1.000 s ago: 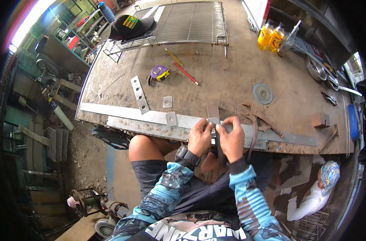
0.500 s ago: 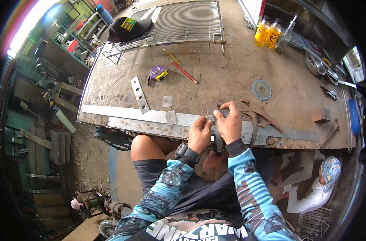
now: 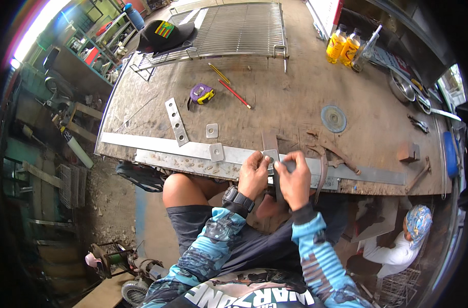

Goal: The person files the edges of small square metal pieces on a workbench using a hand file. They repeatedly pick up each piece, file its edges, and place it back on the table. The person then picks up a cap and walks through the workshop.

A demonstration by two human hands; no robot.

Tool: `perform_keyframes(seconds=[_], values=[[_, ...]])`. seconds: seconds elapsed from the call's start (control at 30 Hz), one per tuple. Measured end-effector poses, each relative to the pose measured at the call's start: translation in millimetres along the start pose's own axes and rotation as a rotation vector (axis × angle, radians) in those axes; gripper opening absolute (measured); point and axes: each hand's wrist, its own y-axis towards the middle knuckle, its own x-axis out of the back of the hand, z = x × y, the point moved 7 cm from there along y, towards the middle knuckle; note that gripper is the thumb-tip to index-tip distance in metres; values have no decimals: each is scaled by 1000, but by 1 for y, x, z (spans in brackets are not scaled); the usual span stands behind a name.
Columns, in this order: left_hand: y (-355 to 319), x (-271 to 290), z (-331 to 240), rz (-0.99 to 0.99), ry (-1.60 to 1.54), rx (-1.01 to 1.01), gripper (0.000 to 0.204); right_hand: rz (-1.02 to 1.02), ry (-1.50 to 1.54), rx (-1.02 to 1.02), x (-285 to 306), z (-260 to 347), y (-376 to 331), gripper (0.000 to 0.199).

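Note:
My left hand is closed at the table edge, pinching a small square metal plate with a hole in it. Close beside it, my right hand has its fingers bent together round a dark grey piece, mostly hidden, whose kind I cannot make out. Beneath the hands a dark strip of metal juts over the edge. A rusty clamp grips the edge just right of my right hand. Two more square plates, one further off and one nearer, lie to the left.
Long flat metal bars run along the front edge. Beyond lie a metal strip with holes, tape measure, two pencils and a grinding disc. A wire rack and cap stand behind. Another person is at lower right.
My right hand has drawn back slightly toward me from over the square plate, so the plate's face and hole now show. My left hand stays in about the same place.

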Motion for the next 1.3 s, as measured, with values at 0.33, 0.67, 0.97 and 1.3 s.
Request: perform_keyframes(seconds=[0.33, 0.67, 0.97, 1.3], values=[[2, 0, 0, -14, 13, 12, 30, -20, -16, 10, -10, -4, 26, 29], [3, 3, 12, 22, 14, 45, 26, -22, -20, 28, -11, -4, 32, 28], [2, -5, 3, 57, -115, 11, 25, -11, -67, -46, -16, 2, 39, 28], [0, -5, -2, 74, -113, 98, 25, -10, -81, -64, -16, 3, 37, 28]])
